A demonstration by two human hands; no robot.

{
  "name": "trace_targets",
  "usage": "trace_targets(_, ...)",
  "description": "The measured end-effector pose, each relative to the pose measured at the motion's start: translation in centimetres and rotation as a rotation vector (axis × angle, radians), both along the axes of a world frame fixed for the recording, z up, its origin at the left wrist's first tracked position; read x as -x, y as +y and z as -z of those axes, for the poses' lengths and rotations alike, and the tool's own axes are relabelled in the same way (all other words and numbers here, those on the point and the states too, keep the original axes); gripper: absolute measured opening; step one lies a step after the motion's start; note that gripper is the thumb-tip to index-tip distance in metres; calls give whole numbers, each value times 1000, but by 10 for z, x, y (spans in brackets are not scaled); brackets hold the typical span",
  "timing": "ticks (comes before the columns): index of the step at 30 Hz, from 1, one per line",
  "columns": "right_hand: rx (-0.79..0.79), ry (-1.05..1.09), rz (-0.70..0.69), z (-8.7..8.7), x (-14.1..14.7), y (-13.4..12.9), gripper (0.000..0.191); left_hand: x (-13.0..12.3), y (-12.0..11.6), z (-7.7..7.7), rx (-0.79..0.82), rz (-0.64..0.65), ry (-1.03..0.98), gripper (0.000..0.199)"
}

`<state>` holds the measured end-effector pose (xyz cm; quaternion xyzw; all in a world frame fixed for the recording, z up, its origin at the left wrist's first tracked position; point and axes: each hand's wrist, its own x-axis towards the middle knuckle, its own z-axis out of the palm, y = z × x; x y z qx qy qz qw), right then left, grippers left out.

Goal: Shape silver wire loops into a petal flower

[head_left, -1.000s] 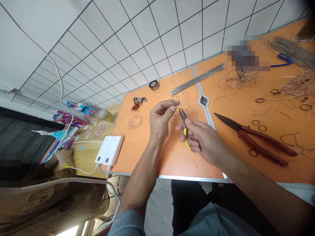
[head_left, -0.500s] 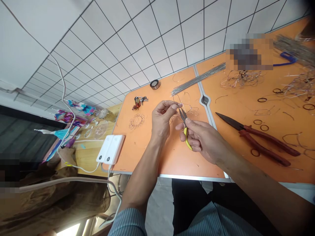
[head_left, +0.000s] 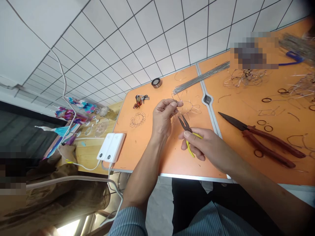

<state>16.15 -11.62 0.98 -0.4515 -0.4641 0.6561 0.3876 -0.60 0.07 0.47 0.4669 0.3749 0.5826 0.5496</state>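
Between thumb and fingertips, my left hand [head_left: 163, 118] pinches a thin wire piece bent into petal-like loops [head_left: 192, 106], which spreads out to the right of the fingers. My right hand [head_left: 199, 141] is wrapped around small needle-nose pliers [head_left: 185, 124] with yellow handles. The pliers' jaws are spread apart and point up at the left hand, a little below the wire and not touching it. Part of the wire is hidden behind my left fingers. A round wire ring with small loops [head_left: 137, 120] lies flat on the orange table, left of my left hand.
Large red-handled pliers [head_left: 248, 127] lie at the right among small dark rings [head_left: 268, 128] and wire scraps. A bundle of straight wires [head_left: 200, 78] crosses the table seam. Farther back are a tape roll [head_left: 156, 83] and hair clips [head_left: 140, 100]. White power banks [head_left: 111, 147] sit at the left edge.
The pliers have drawn back down and right from the wire, and their jaws and handles have spread. My left hand keeps its pinch on the wire. The view has shifted slightly.
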Motion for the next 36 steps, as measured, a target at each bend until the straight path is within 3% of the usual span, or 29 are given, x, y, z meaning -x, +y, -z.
trace_targets(4, -235, -303, 298, -10, -6, -4, 28, 0, 0, -3, 85, 36, -45, 30)
trace_targets(8, -300, -184, 499, -13, 1, 7, 22, -2, -4, -5, 102, 77, -69, 36)
trace_targets(11, -293, -39, 528, -8, 13, 17, 26, -5, -5, -2, 68, 83, -79, 44)
trace_targets(16, -269, 24, 556, -5, 29, 23, 25, -10, -6, 4, 50, 93, -79, 49)
trace_targets(27, -254, -104, 607, -1, 27, 25, 24, -7, -8, -1, 131, 124, -31, 40)
trace_targets(36, -268, -180, 608, 2, 26, 25, 25, -10, -11, -4, 79, 82, -16, 39)
